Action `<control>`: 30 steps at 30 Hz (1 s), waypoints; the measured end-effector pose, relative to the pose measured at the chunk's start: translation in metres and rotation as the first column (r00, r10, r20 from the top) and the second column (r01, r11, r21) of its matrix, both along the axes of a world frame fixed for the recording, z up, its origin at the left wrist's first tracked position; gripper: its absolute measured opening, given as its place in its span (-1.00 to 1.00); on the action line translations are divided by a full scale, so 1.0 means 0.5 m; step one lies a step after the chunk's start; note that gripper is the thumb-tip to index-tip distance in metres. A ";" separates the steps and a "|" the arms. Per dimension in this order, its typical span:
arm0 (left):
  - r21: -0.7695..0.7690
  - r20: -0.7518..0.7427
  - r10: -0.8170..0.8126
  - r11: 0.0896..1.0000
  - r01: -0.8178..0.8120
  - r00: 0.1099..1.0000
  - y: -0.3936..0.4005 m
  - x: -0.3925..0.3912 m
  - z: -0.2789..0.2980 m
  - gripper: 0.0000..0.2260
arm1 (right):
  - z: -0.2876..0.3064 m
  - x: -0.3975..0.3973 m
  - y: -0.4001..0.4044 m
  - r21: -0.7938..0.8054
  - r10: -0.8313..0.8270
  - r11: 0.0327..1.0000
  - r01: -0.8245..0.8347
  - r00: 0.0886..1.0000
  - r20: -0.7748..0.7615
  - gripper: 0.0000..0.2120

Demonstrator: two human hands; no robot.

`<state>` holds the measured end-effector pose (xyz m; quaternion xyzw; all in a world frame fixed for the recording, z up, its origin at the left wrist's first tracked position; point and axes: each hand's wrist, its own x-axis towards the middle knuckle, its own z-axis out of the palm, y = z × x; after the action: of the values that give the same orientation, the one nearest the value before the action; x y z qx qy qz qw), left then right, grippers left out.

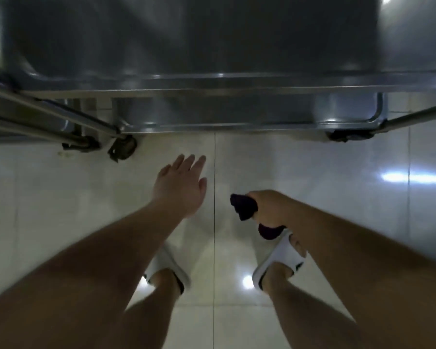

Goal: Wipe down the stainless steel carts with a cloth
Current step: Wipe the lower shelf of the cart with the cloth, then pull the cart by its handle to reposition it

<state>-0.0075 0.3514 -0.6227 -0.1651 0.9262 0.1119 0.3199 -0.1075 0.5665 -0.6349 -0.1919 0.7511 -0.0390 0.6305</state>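
Two bare arms reach forward and down over a pale tiled floor (312, 159). The left hand (180, 186) is spread flat in the air, fingers straight and slightly apart, holding nothing; it hangs above the floor, just short of the cart's lower edge and not touching it. The right hand (269, 210) is closed round a dark cloth (244, 206), fingers curled about the middle of it, so that one bunched end sticks out toward the left hand and another end hangs below the fist. The cloth touches nothing but the hand and is well short of the cart.

Ahead stands a stainless steel cart (212, 81), seen from above: its top tray fills the upper part of the view, dull grey with a raised rim, and a lower shelf (224, 114) shows beneath the near edge. Slanted steel legs run down at either side to dark wheels, one near the left (122, 147) and one near the right (347, 134). A second steel frame (23, 109) crowds in at the far left, with its own wheel just beside the first.

Below the hands, both feet are in white slippers (282, 258), planted on either side of a dark grout line. Bright light spots shine on the glossy tiles.
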 end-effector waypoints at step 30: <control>0.156 -0.334 0.639 0.763 -0.628 0.693 -0.440 0.374 1.162 -0.58 | 1.230 0.234 -0.625 -0.394 0.068 0.896 -0.204 0.941 -0.331 -0.65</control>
<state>0.1797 0.1316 -0.0416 -0.4451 0.8535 0.2575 0.0848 0.0094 0.2541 -0.0198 -0.3802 0.7985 -0.1255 0.4496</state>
